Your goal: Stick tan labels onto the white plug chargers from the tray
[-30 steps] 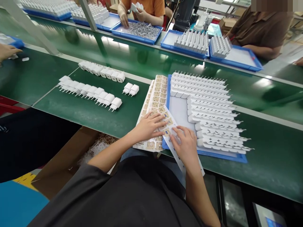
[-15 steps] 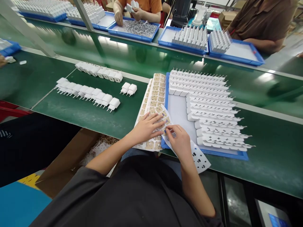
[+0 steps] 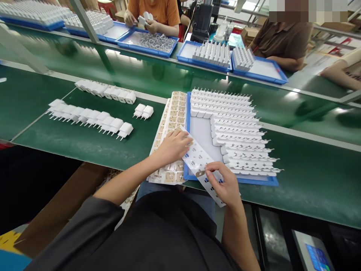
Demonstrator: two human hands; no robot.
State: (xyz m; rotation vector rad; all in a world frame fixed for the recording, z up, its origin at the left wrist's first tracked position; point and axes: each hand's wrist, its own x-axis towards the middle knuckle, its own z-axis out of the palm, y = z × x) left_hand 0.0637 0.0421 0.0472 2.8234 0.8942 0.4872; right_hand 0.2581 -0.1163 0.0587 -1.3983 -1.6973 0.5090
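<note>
Green counter (image 3: 93, 145) carries one blue tray (image 3: 200, 132) of white plugs beside a stack of label sheets (image 3: 172, 124). Left hand (image 3: 172, 146) lies flat, fingers spread, on that stack, while right hand (image 3: 224, 184) pinches one peeled backing sheet (image 3: 197, 158) over the tray's near corner; two loose plugs (image 3: 143, 111) stand near two plug rows

Glossy white paper backing sheet (image 3: 201, 165), matt tan paper labels on white sticker sheets (image 3: 172, 128), smooth white plastic chargers (image 3: 234, 128) with shiny metal pins, blue plastic tray (image 3: 255, 181), glossy green belt (image 3: 84, 143), brown cardboard box (image 3: 62, 203)
</note>
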